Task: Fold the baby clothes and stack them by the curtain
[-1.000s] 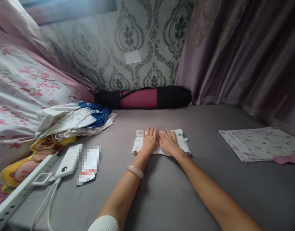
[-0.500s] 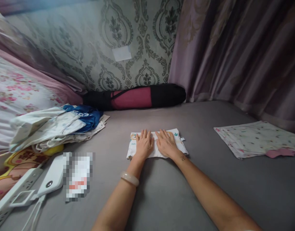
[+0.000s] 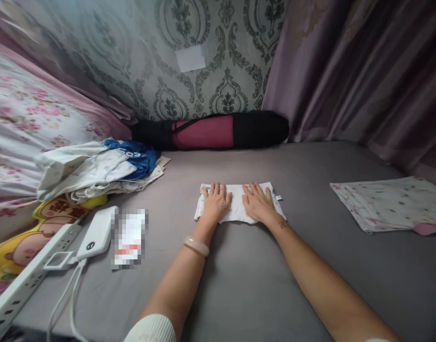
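A folded white cloth with small coloured prints lies flat on the grey bed sheet. A little white tag sticks out at its right edge. My left hand rests palm down on the cloth's left part, fingers spread. On the right part, my right hand also lies flat with its fingers apart. Both palms touch the fabric, and neither hand grips it. What kind of garment or cloth it is cannot be made out from its folded shape.
A folded patterned cloth stack lies at right. Piled clothes, a white power bank, a power strip with cables and a blurred packet are at left. A black and red long bag lies along the wall.
The view has tilted down and shifted slightly left. My hands have spread a little farther apart on the cloth, and a larger plain white stretch shows between them.
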Tool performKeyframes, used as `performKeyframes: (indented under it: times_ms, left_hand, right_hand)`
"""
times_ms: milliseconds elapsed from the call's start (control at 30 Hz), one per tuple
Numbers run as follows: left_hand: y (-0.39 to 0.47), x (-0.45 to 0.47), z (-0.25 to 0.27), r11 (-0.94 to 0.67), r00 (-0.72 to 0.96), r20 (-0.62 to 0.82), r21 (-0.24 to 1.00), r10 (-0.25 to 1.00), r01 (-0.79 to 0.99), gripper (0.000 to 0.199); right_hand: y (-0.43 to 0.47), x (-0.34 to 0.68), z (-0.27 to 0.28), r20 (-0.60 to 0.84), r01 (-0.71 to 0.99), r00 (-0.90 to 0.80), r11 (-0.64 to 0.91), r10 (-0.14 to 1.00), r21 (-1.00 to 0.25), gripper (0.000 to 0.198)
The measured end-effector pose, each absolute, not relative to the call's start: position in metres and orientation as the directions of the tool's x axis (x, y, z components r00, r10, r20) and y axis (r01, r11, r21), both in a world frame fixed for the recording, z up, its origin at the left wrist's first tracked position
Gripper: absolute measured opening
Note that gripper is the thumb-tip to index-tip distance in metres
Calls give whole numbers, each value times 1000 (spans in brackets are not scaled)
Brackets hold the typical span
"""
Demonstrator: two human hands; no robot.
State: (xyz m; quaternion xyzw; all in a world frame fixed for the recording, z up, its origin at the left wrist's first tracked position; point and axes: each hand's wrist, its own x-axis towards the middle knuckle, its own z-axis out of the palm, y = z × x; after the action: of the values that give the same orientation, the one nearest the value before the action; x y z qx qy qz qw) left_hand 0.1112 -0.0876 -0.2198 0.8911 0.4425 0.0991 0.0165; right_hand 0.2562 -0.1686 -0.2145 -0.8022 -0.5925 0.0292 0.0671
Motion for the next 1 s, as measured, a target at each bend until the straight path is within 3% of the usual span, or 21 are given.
performKeyframes:
  times_ms: [233, 367, 767, 1000]
  left_hand:
    - [-83, 103, -215, -537, 508, 206, 116, 836, 836, 58]
    - [-77, 98, -217, -487, 473, 128, 121, 872, 865, 61]
    - [-79, 100, -219, -484, 456, 176, 180, 872, 856, 59]
    - [-82, 98, -212, -493, 436, 255, 238, 863, 837, 44]
  right_hand:
    - [-176, 269, -212, 118, 917, 395, -384, 911, -105, 55]
    - [-178, 279, -218, 95, 883, 468, -461, 878, -92, 60]
    - [-177, 271, -212, 137, 916, 400, -400, 906, -28, 56]
    - [-169, 265, -219, 38, 914, 405, -404, 913, -27, 56]
